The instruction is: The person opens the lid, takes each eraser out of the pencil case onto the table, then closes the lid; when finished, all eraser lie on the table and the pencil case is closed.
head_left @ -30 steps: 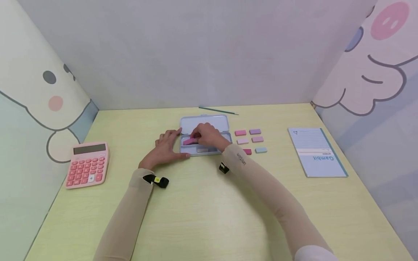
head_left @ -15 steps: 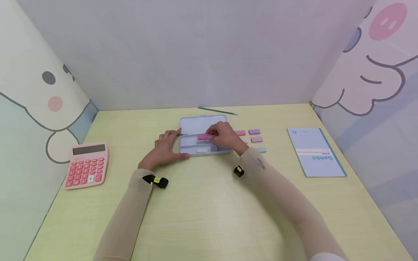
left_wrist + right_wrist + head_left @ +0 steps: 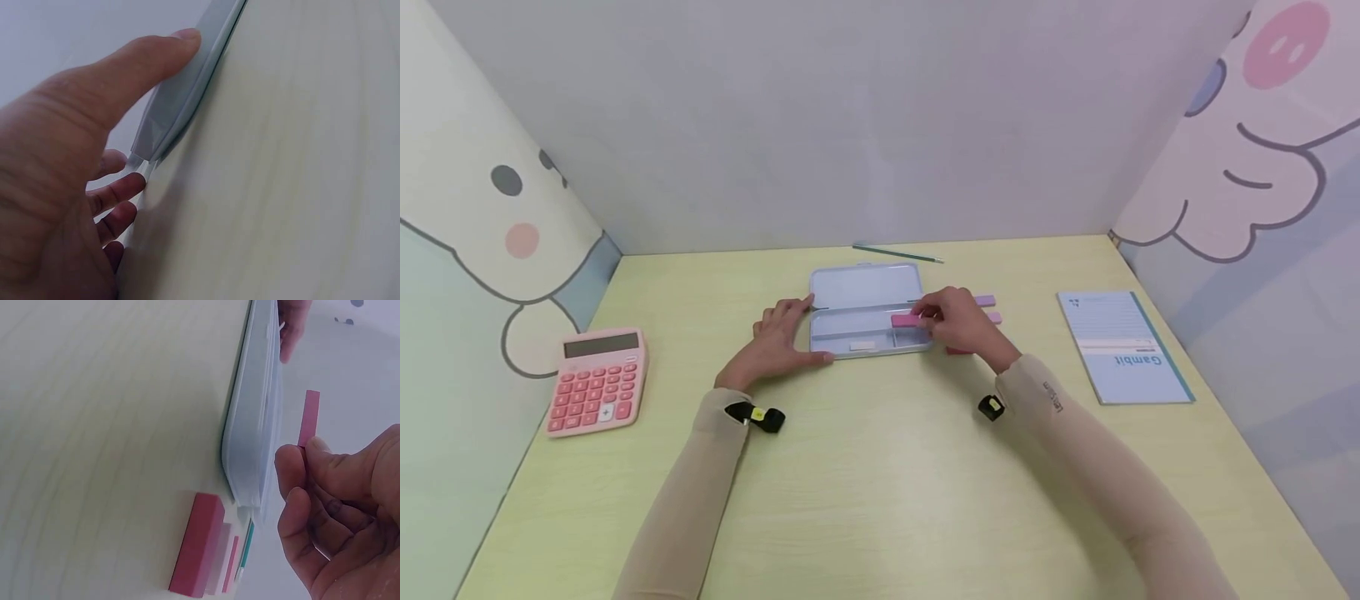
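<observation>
A pale blue pencil case lies with its lid folded back, showing several compartments. Thumb and fingers spread, my left hand rests at the case's left end; the thumb presses along its front wall in the left wrist view. My right hand pinches a pink eraser by one end above the right side of the case. That eraser sticks out beyond the fingertips in the right wrist view. A whitish eraser sits in the front compartment.
Right of the case are more erasers, partly behind my right hand: a dark pink one and two purple ones. A green pencil lies behind the case. A pink calculator stands far left, a notepad far right.
My right hand has lifted the pink eraser from the case's left compartment and carried it rightward to the right end. The left hand has stayed at the case.
</observation>
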Demonstrator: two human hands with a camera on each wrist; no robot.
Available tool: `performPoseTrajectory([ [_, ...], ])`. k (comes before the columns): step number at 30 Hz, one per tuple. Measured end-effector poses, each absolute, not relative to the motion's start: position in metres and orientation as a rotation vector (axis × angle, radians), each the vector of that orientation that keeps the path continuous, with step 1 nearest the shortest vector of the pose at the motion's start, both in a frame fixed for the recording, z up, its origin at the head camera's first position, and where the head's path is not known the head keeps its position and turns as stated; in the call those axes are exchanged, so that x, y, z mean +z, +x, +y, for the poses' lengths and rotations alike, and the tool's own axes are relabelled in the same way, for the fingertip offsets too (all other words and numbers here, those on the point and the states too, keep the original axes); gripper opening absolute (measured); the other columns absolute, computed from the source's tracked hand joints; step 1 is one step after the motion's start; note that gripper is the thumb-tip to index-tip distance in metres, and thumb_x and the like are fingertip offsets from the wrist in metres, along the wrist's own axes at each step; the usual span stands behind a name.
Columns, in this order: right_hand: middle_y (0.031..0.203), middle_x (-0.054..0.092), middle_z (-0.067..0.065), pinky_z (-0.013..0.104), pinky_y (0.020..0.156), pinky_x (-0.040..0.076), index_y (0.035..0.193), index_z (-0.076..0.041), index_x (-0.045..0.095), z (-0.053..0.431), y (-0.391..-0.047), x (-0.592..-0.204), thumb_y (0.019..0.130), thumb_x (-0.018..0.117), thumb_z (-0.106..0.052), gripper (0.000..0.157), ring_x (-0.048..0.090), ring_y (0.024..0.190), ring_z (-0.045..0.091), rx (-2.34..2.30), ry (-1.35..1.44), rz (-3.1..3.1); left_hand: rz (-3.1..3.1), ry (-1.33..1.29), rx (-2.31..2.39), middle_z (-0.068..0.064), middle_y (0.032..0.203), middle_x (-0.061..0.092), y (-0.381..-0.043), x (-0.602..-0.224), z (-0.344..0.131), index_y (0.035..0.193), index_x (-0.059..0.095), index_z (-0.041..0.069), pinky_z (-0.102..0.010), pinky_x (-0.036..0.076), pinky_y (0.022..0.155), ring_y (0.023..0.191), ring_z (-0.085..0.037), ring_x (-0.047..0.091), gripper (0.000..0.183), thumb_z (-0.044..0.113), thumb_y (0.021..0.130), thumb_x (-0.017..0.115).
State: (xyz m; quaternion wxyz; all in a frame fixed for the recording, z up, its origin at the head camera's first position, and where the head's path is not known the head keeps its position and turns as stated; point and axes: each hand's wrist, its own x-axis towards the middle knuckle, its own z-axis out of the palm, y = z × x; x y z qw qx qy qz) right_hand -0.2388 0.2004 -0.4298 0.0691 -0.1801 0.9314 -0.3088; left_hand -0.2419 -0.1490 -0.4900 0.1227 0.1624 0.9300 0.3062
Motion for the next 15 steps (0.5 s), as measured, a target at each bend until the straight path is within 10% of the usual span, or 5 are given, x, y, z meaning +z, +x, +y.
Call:
performPoseTrajectory([
  [15,0.089,0.079,0.009,0.029,0.074,0.051,0.108,-0.003,0.081,0.243,-0.209,-0.421,0.098,0.073,-0.004,0.013,0.064,0.082,0.020,-0.855,-0.473,2.775,2.713,0.480,0.900,-0.014,0.173,0.026,-0.241,-0.489,-0.148,0.174,0.017,0.025,-0.066,0.020,0.127,0.156,-0.040,0.024,0.121,0.064,0.082,0.085],
])
